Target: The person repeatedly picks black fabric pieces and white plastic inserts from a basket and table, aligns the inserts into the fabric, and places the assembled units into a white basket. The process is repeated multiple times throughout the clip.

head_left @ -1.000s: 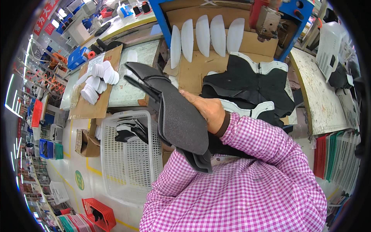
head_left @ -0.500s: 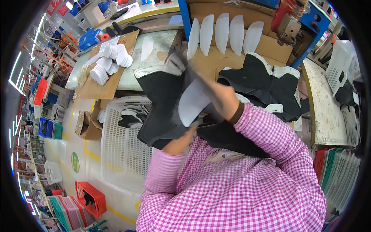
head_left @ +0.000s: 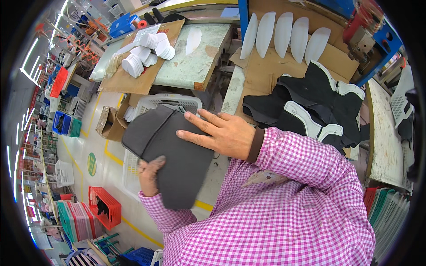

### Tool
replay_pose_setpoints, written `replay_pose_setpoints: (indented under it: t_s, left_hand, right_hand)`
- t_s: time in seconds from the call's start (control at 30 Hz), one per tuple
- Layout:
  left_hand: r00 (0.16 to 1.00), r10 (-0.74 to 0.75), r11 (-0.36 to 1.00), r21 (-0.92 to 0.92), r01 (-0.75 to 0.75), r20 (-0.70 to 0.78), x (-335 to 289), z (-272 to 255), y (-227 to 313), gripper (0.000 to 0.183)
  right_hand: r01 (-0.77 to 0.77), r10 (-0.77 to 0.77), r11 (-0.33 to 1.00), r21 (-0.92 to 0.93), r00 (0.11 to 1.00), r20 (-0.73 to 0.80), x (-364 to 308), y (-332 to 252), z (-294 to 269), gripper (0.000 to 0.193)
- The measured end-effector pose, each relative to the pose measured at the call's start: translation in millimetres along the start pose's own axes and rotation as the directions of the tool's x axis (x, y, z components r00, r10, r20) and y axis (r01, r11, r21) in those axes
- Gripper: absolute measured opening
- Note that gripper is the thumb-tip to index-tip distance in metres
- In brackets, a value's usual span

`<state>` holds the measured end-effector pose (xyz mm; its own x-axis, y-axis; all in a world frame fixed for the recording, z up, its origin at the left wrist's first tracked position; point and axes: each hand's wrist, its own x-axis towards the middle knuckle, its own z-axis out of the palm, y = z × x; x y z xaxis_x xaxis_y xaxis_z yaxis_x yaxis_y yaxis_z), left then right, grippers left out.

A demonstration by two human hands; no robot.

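Observation:
A dark grey-black fabric shoe upper piece (head_left: 182, 159) with a raised seam hangs over the white basket in front of me. My left hand (head_left: 151, 174) grips its lower left edge, thumb on top and fingers underneath. Across its upper right part lies my right hand (head_left: 222, 135), fingers spread and palm down. The piece's underside is hidden, and so is whatever may lie on it. To the right, more black shoe uppers (head_left: 319, 99) with white edging are piled on the cardboard-covered bench. Several white half-moon pieces (head_left: 282, 34) lean in a row at the bench's back.
Below the held piece stands a white perforated basket (head_left: 188, 101). On the left table (head_left: 195, 62) are stacks of white cut pieces (head_left: 140, 57) on cardboard and one loose white piece (head_left: 193, 41). A blue-framed machine (head_left: 384, 46) rises at the right. A red crate (head_left: 104, 206) sits on the floor.
The upper has moved left, away from the bench and over the basket, and now shows its plain dark side. The white half-moon piece by my hands is out of sight. My right hand has opened flat.

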<state>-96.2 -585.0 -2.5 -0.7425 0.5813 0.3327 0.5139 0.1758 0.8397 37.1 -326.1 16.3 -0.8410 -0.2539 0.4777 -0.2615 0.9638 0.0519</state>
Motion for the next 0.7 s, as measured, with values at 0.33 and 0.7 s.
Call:
replay_pose_setpoints:
  t_s: [0.33,0.7]
  left_hand:
    - [0.795,-0.305,0.788,0.33,0.52,-0.525,24,10,-197,0.022]
    - [0.497,-0.866,0.481,0.346,0.806,0.046,52,135,-339,0.054]
  right_hand:
    - [-0.293,0.284,0.956,0.02,0.938,0.197,-93,36,-81,0.063]
    - [-0.714,0.732,0.679,-0.171,0.641,0.231,-216,50,-105,0.068]
